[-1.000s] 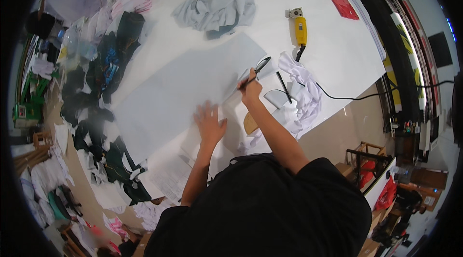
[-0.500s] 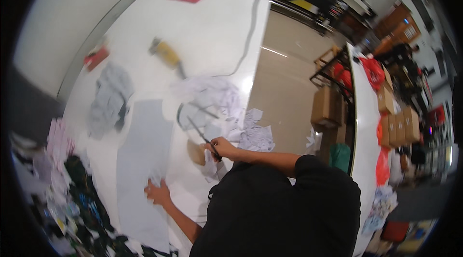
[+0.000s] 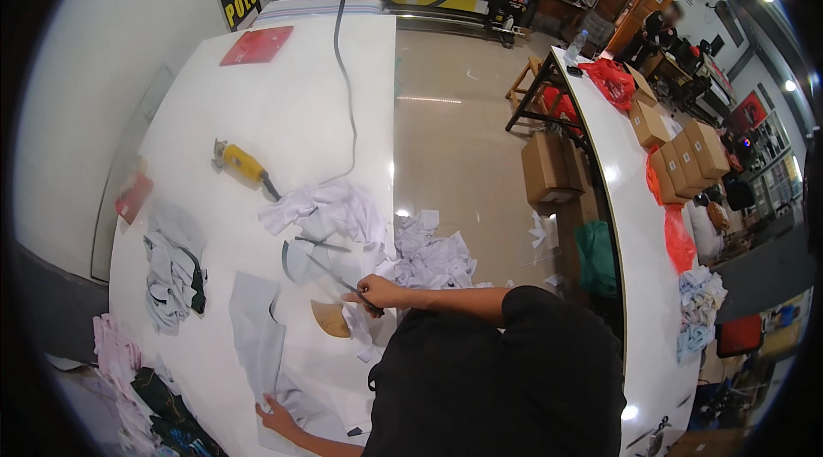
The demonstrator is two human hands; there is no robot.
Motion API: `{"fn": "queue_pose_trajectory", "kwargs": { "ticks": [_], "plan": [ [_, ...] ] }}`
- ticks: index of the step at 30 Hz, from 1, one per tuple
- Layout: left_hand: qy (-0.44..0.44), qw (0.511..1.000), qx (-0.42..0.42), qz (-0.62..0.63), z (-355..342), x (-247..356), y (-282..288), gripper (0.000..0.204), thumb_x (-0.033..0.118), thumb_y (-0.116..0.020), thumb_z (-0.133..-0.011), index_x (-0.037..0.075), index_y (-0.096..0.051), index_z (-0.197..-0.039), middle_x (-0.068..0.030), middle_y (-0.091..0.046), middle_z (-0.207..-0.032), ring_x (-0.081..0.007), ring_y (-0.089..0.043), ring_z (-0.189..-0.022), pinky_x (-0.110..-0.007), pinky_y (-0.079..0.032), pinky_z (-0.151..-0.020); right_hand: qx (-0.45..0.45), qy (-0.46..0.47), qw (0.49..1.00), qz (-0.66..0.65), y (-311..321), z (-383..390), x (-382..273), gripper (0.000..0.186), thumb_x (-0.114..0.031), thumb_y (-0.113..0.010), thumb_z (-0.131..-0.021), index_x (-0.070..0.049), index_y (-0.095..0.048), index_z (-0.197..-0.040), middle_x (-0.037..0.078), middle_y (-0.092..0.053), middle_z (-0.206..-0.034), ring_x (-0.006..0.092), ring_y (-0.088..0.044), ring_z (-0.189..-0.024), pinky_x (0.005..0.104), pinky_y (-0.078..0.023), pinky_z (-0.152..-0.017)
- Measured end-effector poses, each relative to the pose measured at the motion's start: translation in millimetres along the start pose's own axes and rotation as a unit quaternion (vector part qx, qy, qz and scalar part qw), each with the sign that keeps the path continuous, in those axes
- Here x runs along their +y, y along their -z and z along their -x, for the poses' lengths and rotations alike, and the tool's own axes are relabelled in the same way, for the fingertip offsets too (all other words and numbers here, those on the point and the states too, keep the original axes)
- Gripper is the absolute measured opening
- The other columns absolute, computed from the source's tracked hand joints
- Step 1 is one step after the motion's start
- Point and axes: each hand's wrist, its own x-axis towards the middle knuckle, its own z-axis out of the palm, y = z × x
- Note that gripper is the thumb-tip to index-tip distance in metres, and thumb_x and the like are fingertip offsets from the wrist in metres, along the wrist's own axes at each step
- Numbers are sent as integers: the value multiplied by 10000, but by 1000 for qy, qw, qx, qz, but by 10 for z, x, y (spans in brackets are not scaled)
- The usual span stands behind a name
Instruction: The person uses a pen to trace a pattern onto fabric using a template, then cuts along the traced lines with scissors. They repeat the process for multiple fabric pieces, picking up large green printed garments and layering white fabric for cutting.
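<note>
The left hand (image 3: 279, 417) lies at the lower edge of the grey cloth panel (image 3: 255, 328), which is spread lengthwise on the white surface (image 3: 291, 123) and rumpled beside the fingers; I cannot tell whether its grip pinches the cloth or only rests there. The right hand (image 3: 381, 292) has its grip closed round the scissors (image 3: 339, 277), blades pointing up and left toward a curved grey piece (image 3: 297, 260) and a slim black tool (image 3: 322, 244). Between this hand and the panel sits a tan, round-edged piece (image 3: 328, 318), with white scraps (image 3: 360, 333) just beside it. Beyond the curved piece, a heap of white cloth (image 3: 330, 210) lies near the yellow cutter (image 3: 243, 163). A red packet (image 3: 256, 45) lies farther off. Left of the panel rests crumpled grey cloth (image 3: 171, 277); nearer the person are pink cloth (image 3: 116, 350) and dark green cloth (image 3: 167, 405). More white scraps (image 3: 433, 255) are heaped past the surface's right edge. The person's black-clad body (image 3: 497, 371) hides part of the near side.
</note>
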Motion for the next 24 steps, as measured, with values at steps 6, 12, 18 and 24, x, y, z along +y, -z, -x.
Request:
{"fn": "queue_pose_trajectory", "kwargs": {
  "ticks": [6,12,18,24],
  "plan": [
    [-115,982,61,-134,532,29,-456,513,244,-635,-894,-83,-526,-1273,-259,-557,-1266,-419,-514,-1180,-490,-436,-1006,-37,51,996,60,-124,-362,144,339,-286,-657,-906,41,-625,-822,117,-629,-618,214,-652,-491,340,-541,-445],
    [27,951,-223,211,910,236,-240,304,235,-584,-874,-1,-642,-1057,-123,-650,-1012,-228,-609,-876,-360,-511,-699,-56,-18,996,64,-98,-364,-22,456,-424,-663,-922,28,-620,-886,68,-570,-574,167,-571,-448,311,-451,-417],
    [-15,941,-250,228,1087,1064,527,155,208,-587,-852,55,-605,-838,3,-523,-734,-104,-473,-670,-282,-396,-576,-91,-17,995,29,31,-395,-60,432,-418,-715,-878,-64,-525,-719,36,-528,-560,161,-560,-444,303,-444,-402],
    [-200,945,-25,259,-261,2248,1316,137,209,-616,-918,79,-606,-960,17,-579,-867,-96,-541,-802,-283,-467,-711,-171,19,982,77,10,-644,-227,434,-428,-712,-881,-59,-532,-741,40,-535,-555,153,-561,-446,293,-451,-415]
  ]
}}
